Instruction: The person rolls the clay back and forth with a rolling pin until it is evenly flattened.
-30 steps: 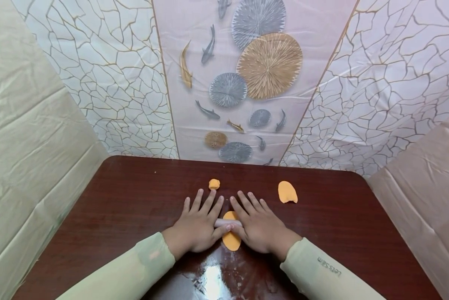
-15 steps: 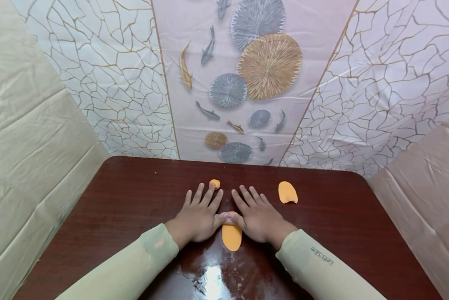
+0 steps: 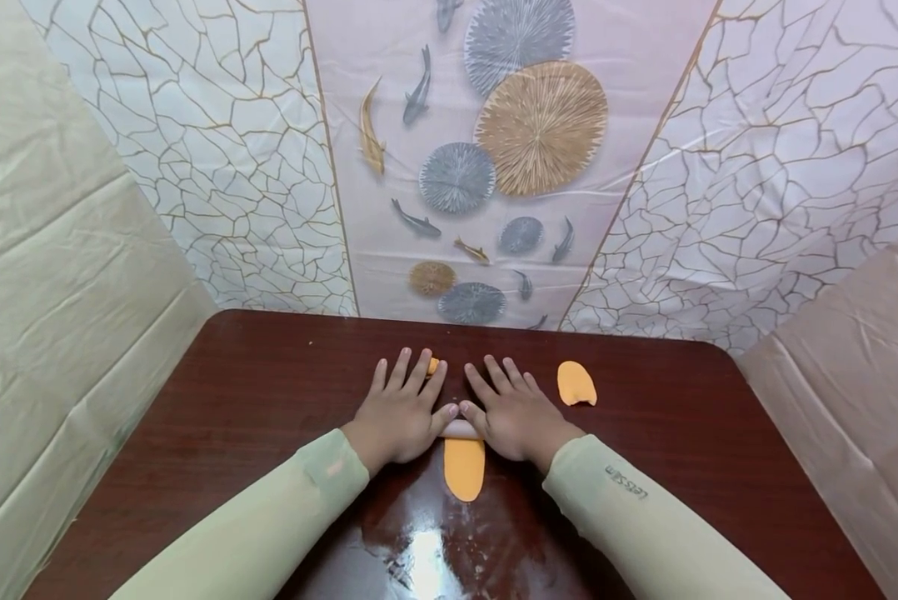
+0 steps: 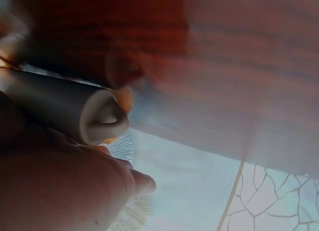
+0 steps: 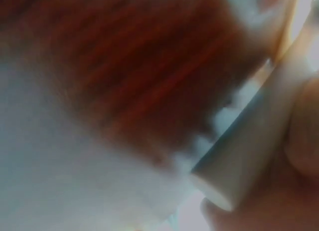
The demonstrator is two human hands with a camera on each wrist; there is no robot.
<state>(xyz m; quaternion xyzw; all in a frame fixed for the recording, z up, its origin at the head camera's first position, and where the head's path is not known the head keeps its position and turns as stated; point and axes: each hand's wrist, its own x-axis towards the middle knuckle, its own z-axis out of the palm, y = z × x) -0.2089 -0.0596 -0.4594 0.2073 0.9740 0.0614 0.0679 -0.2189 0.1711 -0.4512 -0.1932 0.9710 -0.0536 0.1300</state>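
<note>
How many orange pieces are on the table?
3: an oval partly hidden by the roller, a lump partly behind the left hand, and a notched piece to the right. More may be hidden.

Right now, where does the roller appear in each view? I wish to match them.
Head: roller below centre, between left hand and right hand, at the far end of the nearest orange piece.
Left wrist: roller left of centre, hollow end toward the middle.
Right wrist: roller slanting along the right side, blurred.
Shared landmark: the red-brown table.
</note>
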